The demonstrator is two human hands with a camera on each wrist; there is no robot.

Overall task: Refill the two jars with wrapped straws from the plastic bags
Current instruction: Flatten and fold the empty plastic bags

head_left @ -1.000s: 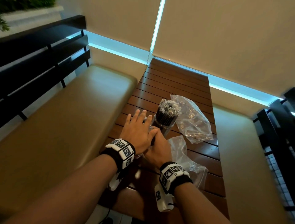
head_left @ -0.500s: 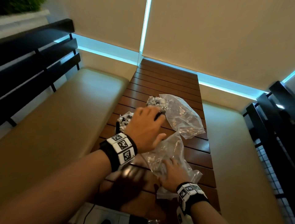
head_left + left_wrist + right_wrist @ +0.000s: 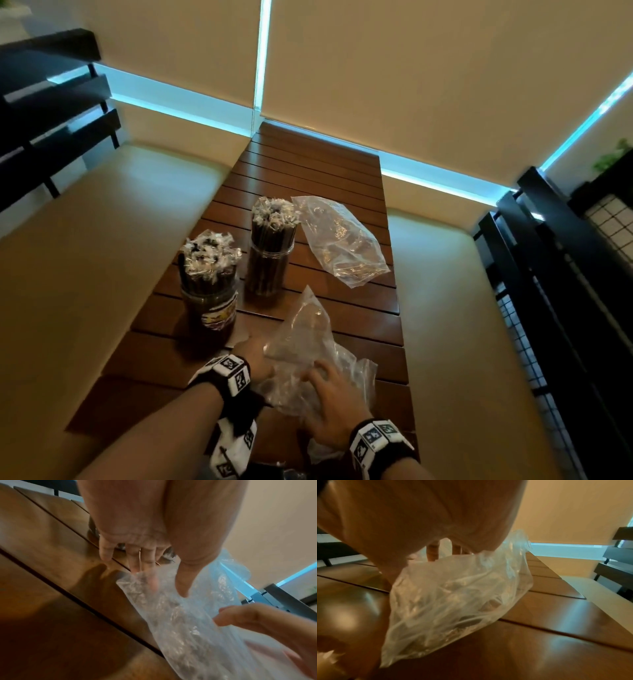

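Both jars look packed already, so you seem to be at the tail end of the job: dealing with the bags, not the filling. The labelled jar [image 3: 209, 301] stands at about 10 o'clock from your hands, and the plain jar [image 3: 270, 263] sits just beside it, further off toward 12 o'clock. Each holds an upright bundle of wrapped straws [image 3: 274, 212] bristling above its rim.

The near bag [image 3: 308, 356] lies crumpled on the tabletop [image 3: 308, 171] right in front of you, with both hands on it. The far bag [image 3: 339, 240] lies flat at about 1 o'clock, just beside the plain jar and apart from your hands; it looks empty or nearly so.

Your left hand [image 3: 255, 359] has its fingers [image 3: 137, 561] pointing down and fairly straight, and they meet the left end of the near bag. The wrist view is blurred, and I cannot tell whether they pinch the plastic or only touch it. Your right hand [image 3: 334, 401] lies spread on the bag's near side, fingers loosely splayed, pressing, not clenching.

From the right wrist view, some dark shapes inside the near bag could be leftover straws, though it is too blurred to be sure. My judgement: check that bag next. You would need to find its mouth, hold it open with one hand and draw out anything left. The thin plastic will slip and bunch, so take a firm pinch at the edge.
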